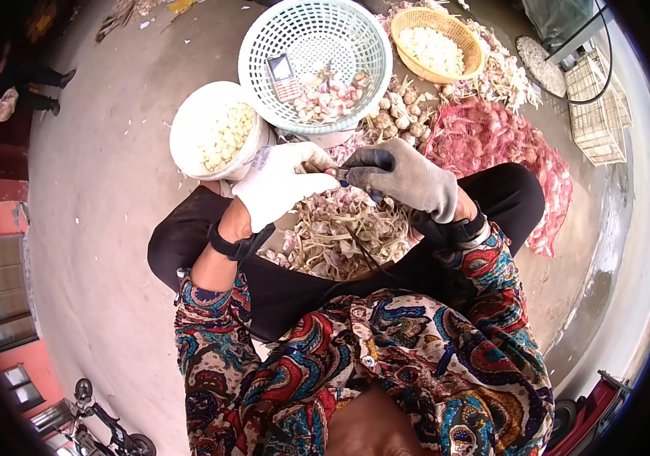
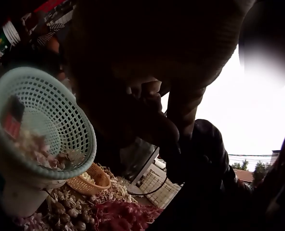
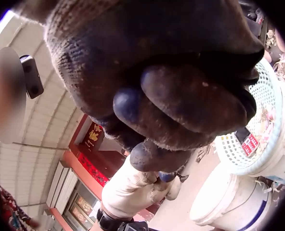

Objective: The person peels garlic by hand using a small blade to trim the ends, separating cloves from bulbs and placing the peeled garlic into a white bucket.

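Observation:
Both gloved hands meet above a heap of garlic skins and stalks (image 1: pixel 348 235) between the person's legs. The left hand (image 1: pixel 279 178), in a white glove, pinches a small reddish garlic piece (image 1: pixel 332 173) at its fingertips. Curled round a small dark tool (image 1: pixel 342 176), whose blade is hard to make out, is the right hand (image 1: pixel 405 176) in a grey glove with dark coated fingers. In the right wrist view the right hand's fingers (image 3: pixel 181 106) are folded into the palm. The left wrist view shows the left hand (image 2: pixel 147 96) very dark.
Ahead, a pale green basket (image 1: pixel 253 99) holds garlic cloves and a phone (image 1: pixel 283 77). Peeled cloves fill a white bucket (image 1: pixel 180 140) and a yellow basket (image 1: pixel 401 45). Garlic bulbs (image 1: pixel 397 114) and a red mesh sack (image 1: pixel 492 152) lie to the right.

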`<state>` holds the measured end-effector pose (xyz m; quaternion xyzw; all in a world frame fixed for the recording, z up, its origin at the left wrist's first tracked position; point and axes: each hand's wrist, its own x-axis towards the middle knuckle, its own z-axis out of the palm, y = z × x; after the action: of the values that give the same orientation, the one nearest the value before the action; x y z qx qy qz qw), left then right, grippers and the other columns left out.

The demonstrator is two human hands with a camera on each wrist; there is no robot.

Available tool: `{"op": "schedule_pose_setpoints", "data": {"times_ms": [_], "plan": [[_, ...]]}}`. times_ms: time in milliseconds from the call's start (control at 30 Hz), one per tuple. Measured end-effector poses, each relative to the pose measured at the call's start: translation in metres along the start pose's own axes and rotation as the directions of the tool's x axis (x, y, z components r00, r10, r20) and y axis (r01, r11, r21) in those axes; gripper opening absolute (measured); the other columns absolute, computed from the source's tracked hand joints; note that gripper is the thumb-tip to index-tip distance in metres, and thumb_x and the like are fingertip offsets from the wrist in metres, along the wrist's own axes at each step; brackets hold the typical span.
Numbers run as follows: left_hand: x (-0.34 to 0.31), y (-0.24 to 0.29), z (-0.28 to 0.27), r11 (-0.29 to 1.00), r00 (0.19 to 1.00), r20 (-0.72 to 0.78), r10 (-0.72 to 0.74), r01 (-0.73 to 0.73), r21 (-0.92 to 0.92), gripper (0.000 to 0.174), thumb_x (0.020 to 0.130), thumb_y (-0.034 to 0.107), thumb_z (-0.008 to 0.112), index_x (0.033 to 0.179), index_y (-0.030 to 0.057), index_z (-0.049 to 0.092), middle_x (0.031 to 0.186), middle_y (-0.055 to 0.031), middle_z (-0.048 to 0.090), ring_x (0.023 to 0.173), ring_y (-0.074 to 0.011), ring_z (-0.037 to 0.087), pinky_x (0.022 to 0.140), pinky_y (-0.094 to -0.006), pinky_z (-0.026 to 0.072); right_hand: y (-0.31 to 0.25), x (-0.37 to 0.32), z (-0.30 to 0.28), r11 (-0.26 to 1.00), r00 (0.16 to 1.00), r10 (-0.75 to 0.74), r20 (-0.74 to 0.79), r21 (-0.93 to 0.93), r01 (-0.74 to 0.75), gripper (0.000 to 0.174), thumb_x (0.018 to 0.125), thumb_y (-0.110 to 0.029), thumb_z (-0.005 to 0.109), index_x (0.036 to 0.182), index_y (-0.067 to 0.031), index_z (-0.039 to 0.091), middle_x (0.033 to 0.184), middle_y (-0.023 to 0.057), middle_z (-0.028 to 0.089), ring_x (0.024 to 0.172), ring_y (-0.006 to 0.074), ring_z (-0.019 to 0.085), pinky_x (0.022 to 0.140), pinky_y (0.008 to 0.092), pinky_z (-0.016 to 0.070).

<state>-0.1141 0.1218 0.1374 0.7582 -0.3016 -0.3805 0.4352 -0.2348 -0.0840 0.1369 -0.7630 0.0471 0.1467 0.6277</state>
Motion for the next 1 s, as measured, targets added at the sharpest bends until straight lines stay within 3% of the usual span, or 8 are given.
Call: {"op": "schedule_pose_setpoints", "data": {"times_ms": [267,433,600,767,800,833,933,1000], "plan": [[-0.005,0.002,-0.001,0.996,0.998,0.045,0.047,-0.05,0.074,0.027,0.085,0.015,0.08,0.106,0.0006,0.073,0.088,-0.0014,0.072,0.074,-0.0064,0.061,0.066,-0.0247,0.0492,-0.003,-0.001,-0.003,0.999,0.999,-0.012,0.033,-0.041,0.013,0.028,0.095,-0.023,0.07,0.109,0.0021,0.073,0.07,-0.0014,0.062,0.06,0.0052,0.052,0.054,0.025,0.0438],[-0.006,0.001,0.0,0.986,1.0,0.005,0.022,-0.021,-0.166,0.023,0.086,0.008,0.078,0.105,-0.0017,0.072,0.088,-0.0043,0.073,0.073,-0.007,0.065,0.063,-0.0223,0.0513,0.001,-0.001,-0.003,0.966,0.999,0.014,0.037,0.259,-0.024,0.028,0.093,-0.021,0.071,0.107,0.0038,0.073,0.071,-0.0017,0.064,0.06,0.0044,0.054,0.054,0.0223,0.0426],[-0.004,0.0,0.001,0.935,0.993,-0.084,0.081,-0.105,-0.338,0.019,0.088,0.004,0.074,0.104,-0.0048,0.07,0.088,-0.0066,0.073,0.074,-0.0098,0.069,0.064,-0.0235,0.0563,0.007,0.001,-0.003,0.936,0.999,0.028,-0.046,0.351,-0.01,0.027,0.093,-0.022,0.07,0.105,0.0021,0.074,0.072,-0.002,0.065,0.06,0.0037,0.054,0.054,0.0219,0.0413],[0.003,-0.006,-0.011,0.823,0.965,-0.263,0.01,-0.157,-0.546,0.023,0.095,0.002,0.065,0.115,-0.006,0.069,0.097,-0.0086,0.073,0.083,-0.0121,0.069,0.076,-0.0247,0.0565,0.017,0.007,0.004,0.933,0.962,0.01,-0.271,-0.344,-0.106,0.026,0.095,-0.025,0.068,0.103,-0.0012,0.075,0.065,-0.0033,0.056,0.059,0.0053,0.047,0.054,0.0271,0.0401],[0.003,-0.004,-0.01,0.825,0.966,-0.26,0.012,-0.157,-0.542,0.023,0.095,0.002,0.065,0.115,-0.006,0.069,0.097,-0.0086,0.073,0.083,-0.0121,0.069,0.076,-0.0247,0.0565,0.006,0.006,0.001,0.932,0.956,0.165,-0.244,-0.28,-0.232,0.029,0.095,-0.025,0.065,0.107,-0.0008,0.074,0.068,0.0061,0.063,0.063,0.0096,0.054,0.062,0.0305,0.0479],[0.002,-0.001,-0.008,0.837,0.961,-0.275,0.031,-0.175,-0.518,0.025,0.096,0.003,0.063,0.119,-0.0055,0.068,0.097,-0.0075,0.072,0.082,-0.0119,0.068,0.076,-0.0239,0.0554,0.009,0.007,0.002,0.932,0.955,0.164,-0.246,-0.28,-0.232,0.029,0.095,-0.025,0.065,0.107,-0.0008,0.074,0.068,0.0061,0.063,0.063,0.0096,0.054,0.062,0.0305,0.0479],[0.004,-0.003,0.0,0.871,0.956,-0.282,0.082,-0.207,-0.446,0.027,0.098,0.005,0.062,0.122,-0.0037,0.068,0.098,-0.0058,0.071,0.082,-0.011,0.067,0.078,-0.023,0.0543,0.008,0.004,0.004,1.0,0.952,0.011,-0.305,-0.022,-0.019,0.031,0.094,-0.027,0.067,0.116,-0.0048,0.072,0.07,0.0109,0.063,0.061,0.011,0.051,0.062,0.0321,0.0471],[0.006,-0.009,0.002,0.938,0.957,-0.253,0.14,-0.21,-0.276,0.027,0.096,0.006,0.064,0.122,0.0004,0.071,0.105,-0.0078,0.072,0.091,-0.014,0.068,0.083,-0.0262,0.0535,-0.001,0.001,0.007,0.996,0.953,-0.022,-0.304,-0.09,-0.005,0.029,0.097,-0.024,0.067,0.113,-0.0016,0.071,0.07,0.0032,0.058,0.062,0.0076,0.047,0.059,0.0287,0.0426]]}}
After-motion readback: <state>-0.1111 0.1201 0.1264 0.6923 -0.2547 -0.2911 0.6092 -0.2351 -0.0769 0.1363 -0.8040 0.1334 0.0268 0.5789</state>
